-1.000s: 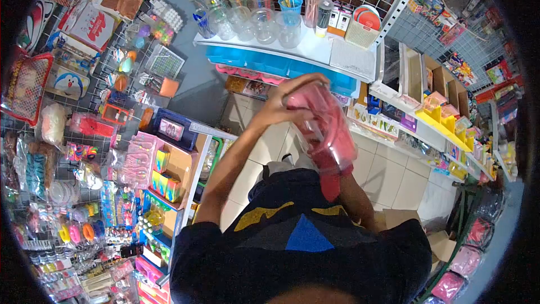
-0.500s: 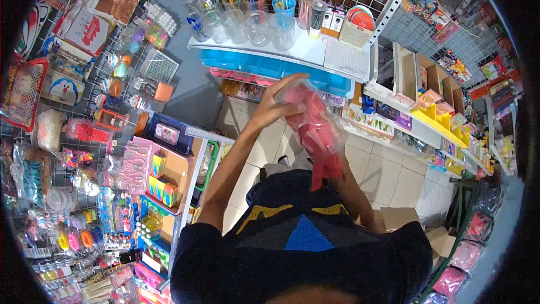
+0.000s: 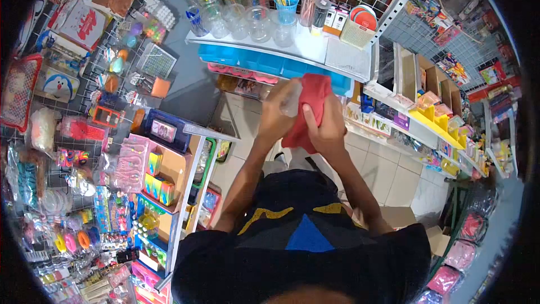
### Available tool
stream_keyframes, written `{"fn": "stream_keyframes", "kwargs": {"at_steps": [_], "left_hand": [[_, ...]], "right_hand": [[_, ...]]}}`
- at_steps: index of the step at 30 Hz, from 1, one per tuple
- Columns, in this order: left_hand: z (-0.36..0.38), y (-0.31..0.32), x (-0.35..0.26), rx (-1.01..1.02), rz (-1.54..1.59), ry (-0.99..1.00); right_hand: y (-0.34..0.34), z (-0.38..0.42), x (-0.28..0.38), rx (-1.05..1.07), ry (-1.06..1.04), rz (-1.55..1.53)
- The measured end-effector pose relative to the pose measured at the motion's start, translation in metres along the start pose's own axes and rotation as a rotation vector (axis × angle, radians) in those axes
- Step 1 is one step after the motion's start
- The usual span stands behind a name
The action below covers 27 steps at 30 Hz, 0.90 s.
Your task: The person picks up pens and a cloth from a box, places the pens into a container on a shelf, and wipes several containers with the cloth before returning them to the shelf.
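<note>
My left hand is wrapped round a clear plastic jar, held up in front of my chest and partly hidden by my fingers. Right beside it, a red cloth is gripped in my right hand, thumb lying on top of the fabric. The cloth is bunched against the jar's side and hangs down between my two wrists.
Ahead, a white shelf holds several clear jars and a blue basket of pens. Blue bins sit below it. Packed goods hang on the left grid wall; a yellow divided tray stands at right.
The jar has turned and moved slightly left and down. My right hand, earlier hidden behind jar and cloth, now shows at the right, gripping the cloth higher up.
</note>
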<state>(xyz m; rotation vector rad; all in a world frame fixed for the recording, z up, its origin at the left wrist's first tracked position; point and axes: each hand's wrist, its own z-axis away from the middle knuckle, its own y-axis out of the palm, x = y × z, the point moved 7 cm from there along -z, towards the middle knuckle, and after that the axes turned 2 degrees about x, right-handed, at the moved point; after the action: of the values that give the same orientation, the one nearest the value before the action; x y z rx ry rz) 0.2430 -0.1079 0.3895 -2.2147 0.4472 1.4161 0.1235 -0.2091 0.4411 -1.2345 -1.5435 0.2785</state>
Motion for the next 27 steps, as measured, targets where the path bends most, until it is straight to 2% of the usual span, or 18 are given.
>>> {"fn": "stream_keyframes", "kwargs": {"at_steps": [1, 5, 6, 7, 10, 12, 13, 15, 17, 18, 20, 22, 25, 27], "left_hand": [[-0.001, 0.001, 0.008, -0.015, 0.151, -0.094], [0.004, -0.024, -0.02, 0.161, 0.102, 0.055], [0.003, -0.025, -0.026, 0.193, 0.097, 0.1], [0.004, -0.025, -0.034, 0.23, 0.093, 0.142], [0.0, -0.025, -0.048, 0.205, 0.125, 0.218], [-0.003, -0.025, -0.052, 0.208, 0.205, 0.241], [-0.002, -0.025, -0.048, 0.21, 0.307, 0.195], [0.004, -0.023, -0.039, 0.213, 0.51, 0.094], [0.004, -0.017, -0.039, 0.179, 0.872, 0.071], [0.005, -0.012, -0.039, 0.162, 1.051, 0.054], [0.0, -0.005, -0.048, -0.006, 1.125, -0.079], [0.001, 0.006, -0.048, -0.135, 1.167, -0.174], [0.007, 0.025, -0.029, -0.305, 1.165, -0.307], [0.014, 0.043, -0.025, -0.269, 1.294, -0.403]], "right_hand": [[0.005, -0.007, 0.002, 0.068, 0.041, -0.053], [0.025, -0.03, -0.002, 0.321, 0.197, -0.456], [0.033, -0.037, -0.006, 0.349, 0.121, -0.652], [0.03, -0.039, -0.004, 0.428, 0.202, -0.775], [0.022, -0.044, -0.007, 0.607, 0.419, -1.046], [0.03, -0.044, -0.014, 0.655, 0.409, -1.133], [0.032, -0.045, -0.014, 0.681, 0.406, -1.176], [0.028, -0.03, -0.017, 0.65, 0.533, -1.319], [0.031, -0.019, -0.024, 0.622, 0.676, -1.438], [0.042, -0.018, -0.014, 0.68, 0.558, -1.784], [0.05, -0.001, -0.013, 0.595, 0.477, -2.053], [0.052, 0.014, -0.022, 0.376, 0.428, -2.071], [0.043, 0.025, -0.045, -0.035, 0.352, -1.817], [0.029, 0.027, -0.057, -0.302, 0.286, -1.561]]}}
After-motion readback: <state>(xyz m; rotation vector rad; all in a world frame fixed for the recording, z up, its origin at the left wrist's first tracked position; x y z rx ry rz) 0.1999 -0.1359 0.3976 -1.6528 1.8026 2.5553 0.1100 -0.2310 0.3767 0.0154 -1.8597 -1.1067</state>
